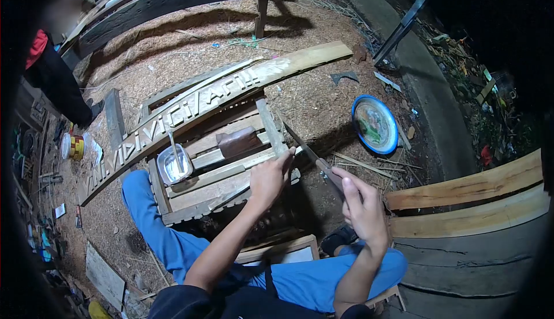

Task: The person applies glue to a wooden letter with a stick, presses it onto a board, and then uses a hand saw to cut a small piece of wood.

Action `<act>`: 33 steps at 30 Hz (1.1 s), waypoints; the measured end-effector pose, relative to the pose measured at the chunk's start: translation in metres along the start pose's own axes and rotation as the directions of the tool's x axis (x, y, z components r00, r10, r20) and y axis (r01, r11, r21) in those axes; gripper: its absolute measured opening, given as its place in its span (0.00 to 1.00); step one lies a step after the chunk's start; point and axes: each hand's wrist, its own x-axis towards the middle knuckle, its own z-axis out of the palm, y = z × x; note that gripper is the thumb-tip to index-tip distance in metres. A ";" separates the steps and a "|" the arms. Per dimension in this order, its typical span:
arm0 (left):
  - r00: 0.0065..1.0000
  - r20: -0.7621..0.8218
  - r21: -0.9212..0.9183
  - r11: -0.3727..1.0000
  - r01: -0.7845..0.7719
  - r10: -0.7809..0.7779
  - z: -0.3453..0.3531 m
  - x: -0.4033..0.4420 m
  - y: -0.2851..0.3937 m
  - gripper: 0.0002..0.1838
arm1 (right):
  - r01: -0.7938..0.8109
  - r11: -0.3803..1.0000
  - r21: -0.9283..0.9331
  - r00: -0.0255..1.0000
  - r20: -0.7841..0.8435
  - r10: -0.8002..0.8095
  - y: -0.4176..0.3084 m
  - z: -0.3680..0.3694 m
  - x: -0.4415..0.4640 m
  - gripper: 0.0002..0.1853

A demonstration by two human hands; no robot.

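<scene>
My right hand [362, 210] is closed round the handle of a long knife [311, 155], whose blade points up and to the left. My left hand [269, 176] is closed on the end of a thin wooden strip [295, 152], at the right edge of a slatted wooden crate [161, 195]. The blade lies close to that strip; whether they touch I cannot tell. On the crate sit a clear container [175, 163] with a brush in it and a brown curved piece [238, 141]. A long board [213, 101] with raised letters lies across the crate's far side.
A blue-rimmed basin [396, 137] stands on the ground at right. Planks [467, 189] lie at the far right. A wooden bench [179, 2] spans the back. At the left stands another person [55, 82], near a yellow-and-red tub [73, 146].
</scene>
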 end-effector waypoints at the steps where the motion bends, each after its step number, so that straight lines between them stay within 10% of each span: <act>1: 1.000 -0.010 -0.018 1.000 -0.003 0.003 0.000 0.000 0.000 0.17 | 0.272 0.960 0.068 0.962 -0.062 -0.268 0.024 0.011 0.017 0.22; 24: 0.998 -0.052 -0.027 0.999 0.018 -0.019 -0.006 0.000 0.006 0.15 | 0.068 0.978 0.195 0.997 0.028 -0.075 0.009 -0.007 0.002 0.25; 30: 0.998 -0.067 -0.041 0.999 -0.013 0.010 0.000 0.000 0.000 0.15 | 0.295 0.922 0.250 0.953 -0.140 -0.267 0.043 0.039 0.059 0.24; 33: 0.998 -0.063 -0.043 0.999 -0.006 0.004 -0.004 -0.001 0.003 0.16 | 0.031 0.971 0.237 0.997 0.060 -0.046 0.017 -0.002 0.026 0.23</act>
